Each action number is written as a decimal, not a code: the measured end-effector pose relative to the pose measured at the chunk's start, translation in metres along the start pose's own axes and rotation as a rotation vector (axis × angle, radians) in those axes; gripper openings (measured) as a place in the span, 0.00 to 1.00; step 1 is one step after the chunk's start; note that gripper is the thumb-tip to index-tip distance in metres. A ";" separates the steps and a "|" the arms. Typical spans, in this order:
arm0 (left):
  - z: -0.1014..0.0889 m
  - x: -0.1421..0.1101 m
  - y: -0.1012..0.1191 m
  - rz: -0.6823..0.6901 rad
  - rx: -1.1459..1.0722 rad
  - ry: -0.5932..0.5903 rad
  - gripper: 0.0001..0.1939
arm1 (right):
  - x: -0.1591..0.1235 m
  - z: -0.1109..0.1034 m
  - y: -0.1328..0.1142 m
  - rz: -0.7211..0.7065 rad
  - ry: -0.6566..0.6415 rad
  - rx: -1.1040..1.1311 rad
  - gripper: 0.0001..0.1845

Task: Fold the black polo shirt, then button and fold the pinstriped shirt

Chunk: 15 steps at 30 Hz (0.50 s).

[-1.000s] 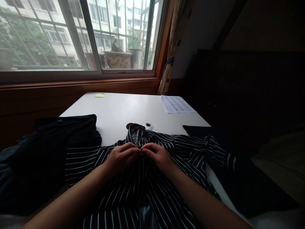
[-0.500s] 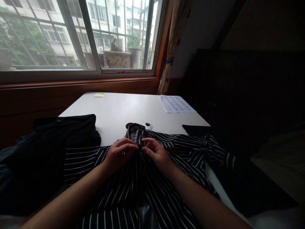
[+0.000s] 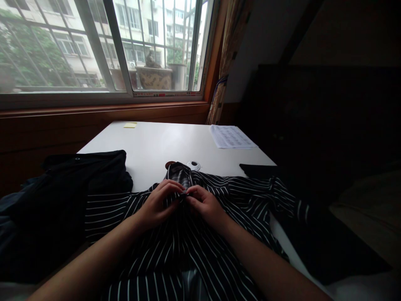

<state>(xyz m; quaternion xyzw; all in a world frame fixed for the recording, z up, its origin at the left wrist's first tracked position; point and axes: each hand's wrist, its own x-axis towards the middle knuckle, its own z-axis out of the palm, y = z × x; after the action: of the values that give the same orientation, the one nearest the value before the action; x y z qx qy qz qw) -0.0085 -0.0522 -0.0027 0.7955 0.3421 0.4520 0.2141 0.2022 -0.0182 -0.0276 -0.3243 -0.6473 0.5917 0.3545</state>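
Note:
A black shirt with white stripes (image 3: 206, 234) lies spread in front of me, its collar (image 3: 179, 173) pointing away toward the window and its sleeves out to both sides. Just below the collar, my left hand (image 3: 161, 200) pinches the front edge of the shirt between thumb and fingers. My right hand (image 3: 205, 202) grips the fabric right beside it, and the fingertips of both hands nearly meet. Whether a button is between them I cannot make out.
Dark folded clothes (image 3: 94, 179) are piled at the left. Behind the collar, a brown disc (image 3: 169, 164) and a white ring-shaped object (image 3: 194, 166) lie on the white table (image 3: 156, 142). Farther back are printed sheets (image 3: 232, 136) and a yellow sticky note (image 3: 130, 125). Dark cloth (image 3: 338, 238) lies right.
Both hands have closed in on the shirt front below the collar, and their fingertips have come together on the fabric. The collar opening looks slightly wider. Everything else stays in place.

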 end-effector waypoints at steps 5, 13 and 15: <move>0.000 -0.002 -0.004 -0.164 -0.056 -0.072 0.16 | 0.000 -0.002 -0.005 -0.079 0.077 -0.129 0.09; -0.001 -0.002 -0.004 -0.243 -0.066 -0.114 0.15 | 0.000 -0.003 -0.013 -0.257 0.253 -0.272 0.05; -0.001 -0.002 -0.005 -0.247 -0.107 -0.106 0.14 | -0.001 -0.003 -0.014 -0.260 0.214 -0.247 0.04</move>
<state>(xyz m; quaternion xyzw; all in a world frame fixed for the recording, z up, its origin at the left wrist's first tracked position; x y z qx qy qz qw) -0.0122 -0.0504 -0.0064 0.7576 0.4011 0.3969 0.3279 0.2051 -0.0186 -0.0136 -0.3400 -0.7099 0.4194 0.4523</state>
